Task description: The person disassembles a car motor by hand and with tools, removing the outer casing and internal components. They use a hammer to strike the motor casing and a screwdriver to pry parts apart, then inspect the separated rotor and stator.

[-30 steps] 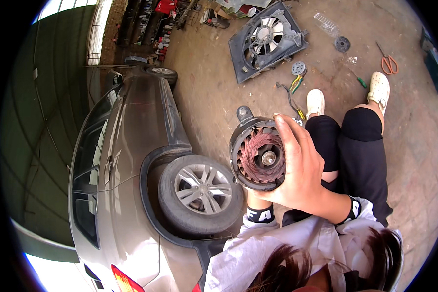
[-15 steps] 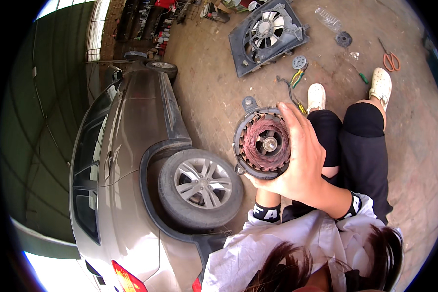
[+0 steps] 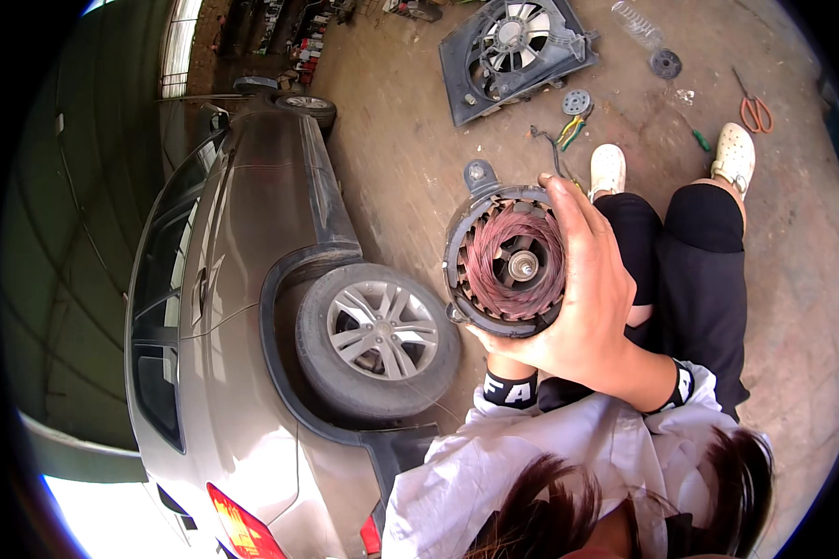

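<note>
Holding a round dark-metal motor (image 3: 488,275) with reddish copper windings (image 3: 483,256) right of frame centre, in a right hand (image 3: 592,307) curved wide around the rim (image 3: 453,256). Cannot tell the left hand's grip, hidden behind. Probably heavy, rigid; best grasped by the rim, sparing fragile windings.

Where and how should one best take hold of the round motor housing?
I would grip the motor housing by its round outer wall, from the right, as the right hand does: that curve suits a wrapped grip. The mounting lug juts out at upper left, and the open front exposes reddish windings, probably best left untouched.
</note>
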{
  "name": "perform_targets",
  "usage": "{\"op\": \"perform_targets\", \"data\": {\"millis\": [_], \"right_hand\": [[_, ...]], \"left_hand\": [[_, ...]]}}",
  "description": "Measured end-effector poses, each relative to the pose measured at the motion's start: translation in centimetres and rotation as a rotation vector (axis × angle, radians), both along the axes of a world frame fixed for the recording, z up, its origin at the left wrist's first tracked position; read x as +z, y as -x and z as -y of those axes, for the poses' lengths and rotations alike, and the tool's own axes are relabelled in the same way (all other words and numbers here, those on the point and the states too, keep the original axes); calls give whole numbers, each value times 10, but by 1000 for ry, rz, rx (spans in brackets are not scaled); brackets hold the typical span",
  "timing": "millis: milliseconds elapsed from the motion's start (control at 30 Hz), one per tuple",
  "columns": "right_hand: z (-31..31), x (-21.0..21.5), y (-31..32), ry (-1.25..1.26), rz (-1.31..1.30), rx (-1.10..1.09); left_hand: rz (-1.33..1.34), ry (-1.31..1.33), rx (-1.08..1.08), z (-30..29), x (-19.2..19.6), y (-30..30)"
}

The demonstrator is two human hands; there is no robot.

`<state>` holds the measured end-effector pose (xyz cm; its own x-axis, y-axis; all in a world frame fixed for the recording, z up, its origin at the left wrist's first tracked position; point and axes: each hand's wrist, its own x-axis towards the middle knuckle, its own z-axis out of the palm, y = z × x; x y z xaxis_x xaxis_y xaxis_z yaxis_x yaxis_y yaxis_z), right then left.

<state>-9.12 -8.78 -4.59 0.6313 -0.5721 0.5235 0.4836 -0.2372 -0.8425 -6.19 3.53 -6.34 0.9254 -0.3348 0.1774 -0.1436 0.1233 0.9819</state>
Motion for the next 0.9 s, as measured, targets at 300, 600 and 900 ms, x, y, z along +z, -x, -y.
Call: {"op": "perform_targets", "data": {"millis": [300, 600, 900], "right_hand": [[22, -2, -1, 118, 68, 186], [24, -18, -16, 27, 237, 212], [7, -32, -19, -106, 241, 221]], "left_hand": [[-7, 17, 5, -1, -8, 1], [-10, 36, -20, 0, -14, -1], [-2, 33, -37, 3, -12, 0]]}}
